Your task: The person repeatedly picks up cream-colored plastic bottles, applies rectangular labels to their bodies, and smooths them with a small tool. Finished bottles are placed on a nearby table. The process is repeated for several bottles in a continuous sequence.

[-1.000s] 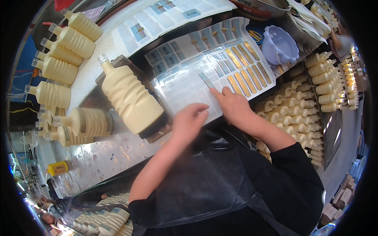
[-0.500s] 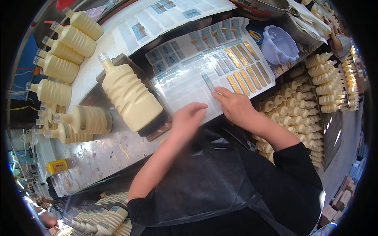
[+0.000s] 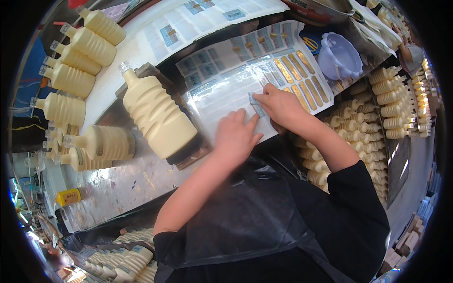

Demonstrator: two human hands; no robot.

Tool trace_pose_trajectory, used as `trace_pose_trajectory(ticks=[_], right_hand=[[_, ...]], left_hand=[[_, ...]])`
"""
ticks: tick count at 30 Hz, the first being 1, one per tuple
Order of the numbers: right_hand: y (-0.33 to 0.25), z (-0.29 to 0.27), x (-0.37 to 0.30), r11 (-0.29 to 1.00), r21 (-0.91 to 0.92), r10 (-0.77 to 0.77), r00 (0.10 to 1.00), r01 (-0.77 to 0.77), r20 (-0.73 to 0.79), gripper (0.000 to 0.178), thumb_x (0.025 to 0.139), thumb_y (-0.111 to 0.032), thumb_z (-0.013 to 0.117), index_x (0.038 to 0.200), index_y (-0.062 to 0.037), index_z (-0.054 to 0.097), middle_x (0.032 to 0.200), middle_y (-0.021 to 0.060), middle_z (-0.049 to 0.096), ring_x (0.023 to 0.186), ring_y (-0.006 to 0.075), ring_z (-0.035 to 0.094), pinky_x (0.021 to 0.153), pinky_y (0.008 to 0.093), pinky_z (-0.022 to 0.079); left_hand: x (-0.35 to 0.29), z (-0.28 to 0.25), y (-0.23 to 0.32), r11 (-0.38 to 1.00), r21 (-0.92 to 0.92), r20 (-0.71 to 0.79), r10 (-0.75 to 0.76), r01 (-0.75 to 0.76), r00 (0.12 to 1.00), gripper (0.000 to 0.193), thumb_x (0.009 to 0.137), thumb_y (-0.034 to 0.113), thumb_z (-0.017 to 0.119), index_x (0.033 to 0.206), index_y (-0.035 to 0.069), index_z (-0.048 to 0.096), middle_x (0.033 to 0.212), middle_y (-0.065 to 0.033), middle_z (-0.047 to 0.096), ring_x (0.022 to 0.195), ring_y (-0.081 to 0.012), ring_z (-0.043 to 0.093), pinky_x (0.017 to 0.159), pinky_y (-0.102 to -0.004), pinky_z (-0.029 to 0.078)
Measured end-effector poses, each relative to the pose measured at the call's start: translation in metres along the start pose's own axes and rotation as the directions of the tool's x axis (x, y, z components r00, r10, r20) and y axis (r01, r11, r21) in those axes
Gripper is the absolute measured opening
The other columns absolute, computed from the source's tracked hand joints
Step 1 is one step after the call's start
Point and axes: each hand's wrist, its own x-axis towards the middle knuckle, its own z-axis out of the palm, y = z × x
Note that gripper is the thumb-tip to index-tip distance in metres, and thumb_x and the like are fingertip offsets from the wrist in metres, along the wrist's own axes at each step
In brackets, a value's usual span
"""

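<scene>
A sheet of labels (image 3: pixel 207 104) lies on the bench in front of me, with blue and gold stickers in rows along its far and right sides. A narrow blue label (image 3: pixel 257 109) is under the fingertips of my right hand (image 3: pixel 282 107), which look closed on its upper end. Beside it, my left hand (image 3: pixel 236 134) rests over the pale part of the sheet with its fingers spread. One left fingertip comes close to the label's lower end; whether it touches I cannot tell. Left of the sheet, a cream ribbed bottle (image 3: pixel 158 118) lies tilted on a dark stand (image 3: pixel 191 153).
Several cream bottles (image 3: pixel 89 45) line the bench's left side, and a small yellow bottle (image 3: pixel 69 197) lies nearer. A lilac basin (image 3: pixel 337 56) stands at the far right by yellow-handled scissors (image 3: pixel 310 44). Another label sheet (image 3: pixel 207 19) lies beyond. Bottles are massed at right (image 3: pixel 354 125).
My left hand has opened its fingers and moved right and slightly up, toward the label. My right hand has shifted slightly up and right, the label still at its fingertips.
</scene>
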Motion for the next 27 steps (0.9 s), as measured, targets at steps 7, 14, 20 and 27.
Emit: trace_pose_trajectory(ticks=[7,14,20,27], right_hand=[[-0.007,0.011,-0.006,0.985,0.173,0.049,0.987,-0.021,-0.155,0.023,0.089,-0.015,0.070,0.110,-0.0087,0.075,0.096,0.0115,0.066,0.088,0.0331,0.068,0.075,0.0429,0.054],[-0.011,0.025,-0.002,0.972,0.233,0.089,0.962,-0.027,-0.259,0.013,0.087,-0.015,0.072,0.094,-0.0055,0.078,0.085,0.0120,0.072,0.077,0.0313,0.070,0.072,0.0391,0.055],[-0.033,0.003,-0.016,0.776,0.619,0.286,0.942,-0.118,-0.178,0.012,0.088,-0.015,0.069,0.087,-0.0046,0.073,0.082,0.0122,0.075,0.071,0.0295,0.072,0.066,0.0373,0.056],[-0.045,-0.025,-0.020,0.674,0.728,0.249,0.966,-0.125,-0.065,0.033,0.093,-0.014,0.071,0.124,-0.0025,0.067,0.091,0.0075,0.074,0.079,0.0086,0.066,0.071,0.0261,0.053]], left_hand=[[0.004,0.016,-0.013,0.986,-0.135,-0.126,-0.119,0.102,0.985,0.032,0.086,0.022,0.067,0.115,0.009,0.071,0.098,-0.0168,0.064,0.091,-0.0360,0.062,0.085,-0.0473,0.051],[0.015,0.027,-0.032,0.828,-0.446,-0.021,-0.388,0.339,0.921,0.026,0.096,0.022,0.060,0.104,0.001,0.074,0.095,-0.0127,0.070,0.086,-0.0275,0.065,0.077,-0.0384,0.052],[0.024,-0.006,-0.013,0.063,-0.818,0.467,-0.509,0.572,0.723,0.027,0.095,0.028,0.069,0.103,0.003,0.076,0.085,0.0020,0.064,0.074,-0.0053,0.053,0.065,-0.0216,0.041],[0.010,-0.029,-0.003,-0.059,-0.937,0.316,-0.565,0.344,0.762,0.014,0.092,0.015,0.072,0.100,0.004,0.073,0.088,-0.0001,0.070,0.075,-0.0053,0.053,0.067,-0.0204,0.041]])
